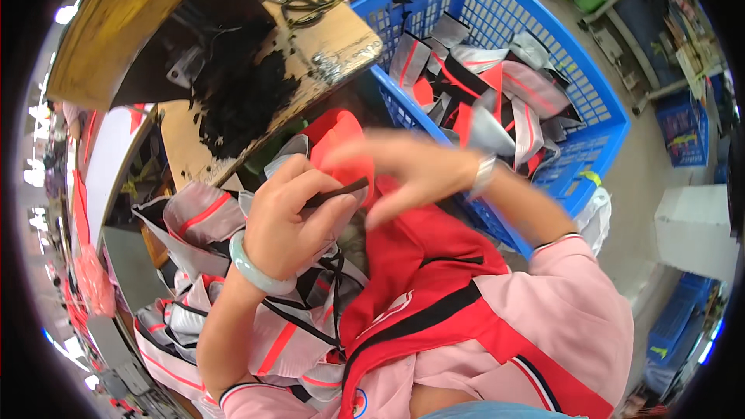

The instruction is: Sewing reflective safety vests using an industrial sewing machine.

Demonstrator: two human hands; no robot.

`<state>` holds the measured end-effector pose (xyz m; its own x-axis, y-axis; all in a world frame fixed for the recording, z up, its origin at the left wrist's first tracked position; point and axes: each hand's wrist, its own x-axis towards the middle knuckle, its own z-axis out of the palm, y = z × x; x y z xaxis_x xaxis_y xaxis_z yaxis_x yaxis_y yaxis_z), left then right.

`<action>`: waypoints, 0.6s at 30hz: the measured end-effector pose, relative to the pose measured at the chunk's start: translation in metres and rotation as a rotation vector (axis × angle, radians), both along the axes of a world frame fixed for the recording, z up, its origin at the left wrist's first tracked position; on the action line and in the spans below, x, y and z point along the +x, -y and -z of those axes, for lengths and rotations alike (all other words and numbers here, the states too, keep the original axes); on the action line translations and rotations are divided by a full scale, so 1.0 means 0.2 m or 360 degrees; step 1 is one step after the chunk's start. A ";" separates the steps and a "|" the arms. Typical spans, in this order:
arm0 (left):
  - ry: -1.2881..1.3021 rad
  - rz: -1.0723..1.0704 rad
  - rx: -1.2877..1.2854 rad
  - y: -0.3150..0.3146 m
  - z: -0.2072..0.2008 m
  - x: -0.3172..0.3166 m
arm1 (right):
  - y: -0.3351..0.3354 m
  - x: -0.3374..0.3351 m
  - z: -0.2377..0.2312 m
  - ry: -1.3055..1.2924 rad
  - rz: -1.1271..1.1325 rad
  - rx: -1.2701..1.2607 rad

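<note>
In front of my chest, my left hand (291, 213), with a pale green bangle at the wrist, pinches a short black strip (339, 192) between thumb and forefinger. My right hand (415, 167), wearing a silver-coloured bracelet, is smeared by motion just to the right of it; whether it holds anything does not show. Behind both hands stands a bright orange-red fabric piece (335, 130), partly covered by the right fingers. Grey fabric pieces with orange stripes and black straps (283, 341) lie heaped below and left of my left hand.
A wooden tabletop (353, 35) at the upper left bears a heap of black scraps (240, 101) and black-handled scissors (309, 6). To the right, a blue plastic basket (609, 136) holds more grey, orange and black pieces (516, 93). A red apron (423, 264) covers my front.
</note>
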<state>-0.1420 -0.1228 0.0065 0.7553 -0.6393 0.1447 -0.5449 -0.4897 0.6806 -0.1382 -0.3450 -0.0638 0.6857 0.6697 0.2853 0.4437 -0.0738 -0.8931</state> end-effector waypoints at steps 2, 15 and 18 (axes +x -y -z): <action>0.0025 0.0005 0.0022 -0.01 -0.01 -0.01 | -0.22 -0.05 0.18 0.0342 0.0276 0.0139; -0.0821 0.0331 -0.0010 -0.54 0.06 0.11 | -0.22 -0.14 0.20 -0.1050 -0.0524 0.0917; -0.0820 0.0032 -0.0116 -0.46 0.11 0.04 | -0.16 -0.12 0.26 -0.1229 -0.0344 0.0895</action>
